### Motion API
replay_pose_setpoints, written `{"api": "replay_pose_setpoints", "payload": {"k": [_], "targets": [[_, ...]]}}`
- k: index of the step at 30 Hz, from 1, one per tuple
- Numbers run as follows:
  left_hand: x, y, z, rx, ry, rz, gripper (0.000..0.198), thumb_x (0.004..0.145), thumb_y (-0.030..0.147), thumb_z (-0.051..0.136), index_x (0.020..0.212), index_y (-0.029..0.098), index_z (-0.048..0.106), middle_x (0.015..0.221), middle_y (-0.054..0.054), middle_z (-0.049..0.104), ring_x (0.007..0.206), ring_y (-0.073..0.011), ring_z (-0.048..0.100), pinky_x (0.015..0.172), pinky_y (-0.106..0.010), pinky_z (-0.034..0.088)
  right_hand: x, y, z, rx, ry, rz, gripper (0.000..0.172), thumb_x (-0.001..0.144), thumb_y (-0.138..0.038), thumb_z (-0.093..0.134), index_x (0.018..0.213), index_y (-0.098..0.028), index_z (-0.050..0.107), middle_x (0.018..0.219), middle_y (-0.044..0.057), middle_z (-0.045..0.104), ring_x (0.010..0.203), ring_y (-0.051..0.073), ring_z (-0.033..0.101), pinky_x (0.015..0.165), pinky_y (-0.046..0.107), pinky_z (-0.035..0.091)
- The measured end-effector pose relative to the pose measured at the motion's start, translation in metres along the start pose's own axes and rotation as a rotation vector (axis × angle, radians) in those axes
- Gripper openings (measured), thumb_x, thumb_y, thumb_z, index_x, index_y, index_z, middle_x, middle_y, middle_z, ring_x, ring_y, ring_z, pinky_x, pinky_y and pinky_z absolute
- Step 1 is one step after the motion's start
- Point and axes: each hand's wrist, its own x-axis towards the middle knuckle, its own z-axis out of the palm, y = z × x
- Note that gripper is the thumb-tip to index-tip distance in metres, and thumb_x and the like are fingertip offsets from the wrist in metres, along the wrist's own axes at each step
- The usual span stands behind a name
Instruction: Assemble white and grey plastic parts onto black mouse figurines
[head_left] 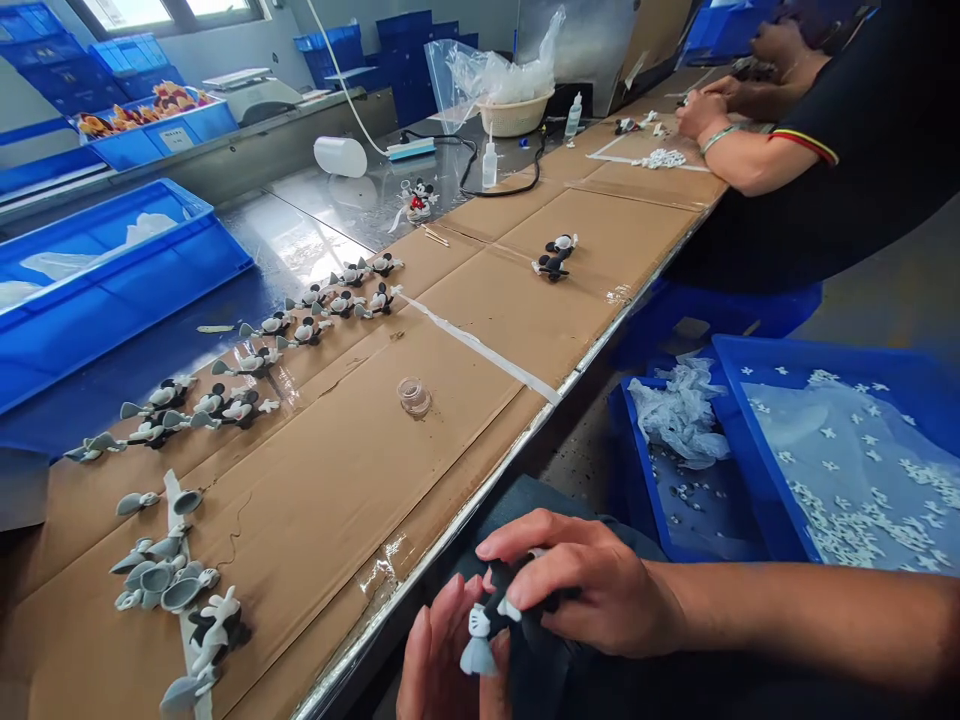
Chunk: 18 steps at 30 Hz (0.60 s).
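Observation:
Low in front of me, over my lap, a black-and-white mouse figurine with a grey cone-shaped piece at its white glove is between my hands. My right hand grips the dark body from above, thumb and fingers closed round it and hiding most of it. From below and to the left, my left hand steadies the figurine, its thumb beside the grey piece. On the cardboard-covered bench, another mouse figurine lies near several loose grey cone pieces.
Rows of figurines line the bench's far side, near a small clear cup. Blue bins stand at right, one with white glove-shaped parts. A co-worker sits farther up the bench, near a glue bottle.

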Motion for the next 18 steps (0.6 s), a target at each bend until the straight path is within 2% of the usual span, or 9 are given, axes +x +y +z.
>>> {"api": "replay_pose_setpoints", "payload": {"k": [3,6,13,16,18], "targets": [[-0.003,-0.001,0.002,0.01,0.023,-0.007,0.036,0.082,0.029,0.089,0.115,0.027,0.076,0.102,0.005,0.082,0.085,-0.0123,0.08,0.082,-0.015,0.064,-0.004,0.002,0.0,-0.088,0.012,-0.065,0.022,0.099,-0.006,0.064,0.115,-0.021,0.068,0.13,0.012,0.069,0.116,0.016,0.072,0.094,0.024,0.063],[-0.005,-0.004,0.003,-0.008,0.051,0.016,0.034,0.078,0.031,0.092,0.108,0.03,0.077,0.102,0.011,0.082,0.086,-0.0068,0.078,0.085,-0.011,0.061,-0.006,0.002,-0.001,-0.135,0.013,-0.071,0.022,0.099,-0.005,0.064,0.115,-0.021,0.068,0.126,0.011,0.071,0.109,0.015,0.074,0.094,0.023,0.064],[-0.002,-0.015,-0.008,0.071,0.038,0.07,0.025,0.079,0.037,0.091,0.098,0.027,0.079,0.1,0.01,0.081,0.082,-0.0061,0.076,0.082,-0.011,0.06,-0.004,0.001,-0.004,-0.2,-0.015,-0.087,0.017,0.102,-0.018,0.064,0.119,-0.014,0.066,0.113,0.015,0.074,0.105,0.017,0.074,0.091,0.024,0.062],[0.001,-0.015,-0.011,0.107,0.018,0.088,0.025,0.077,0.04,0.092,0.092,0.025,0.08,0.095,0.007,0.081,0.081,-0.0073,0.076,0.084,-0.012,0.059,-0.001,0.0,-0.002,-0.18,0.007,-0.079,0.025,0.1,-0.025,0.071,0.121,-0.012,0.066,0.105,0.016,0.075,0.097,0.018,0.075,0.086,0.025,0.063],[0.001,-0.012,-0.01,0.094,0.019,0.043,0.027,0.074,0.042,0.094,0.089,0.025,0.08,0.09,0.007,0.081,0.081,-0.0072,0.075,0.083,-0.011,0.058,0.0,-0.001,-0.001,-0.159,0.03,-0.058,0.032,0.096,-0.028,0.077,0.121,-0.012,0.066,0.099,0.014,0.076,0.091,0.017,0.075,0.082,0.024,0.063]]}}
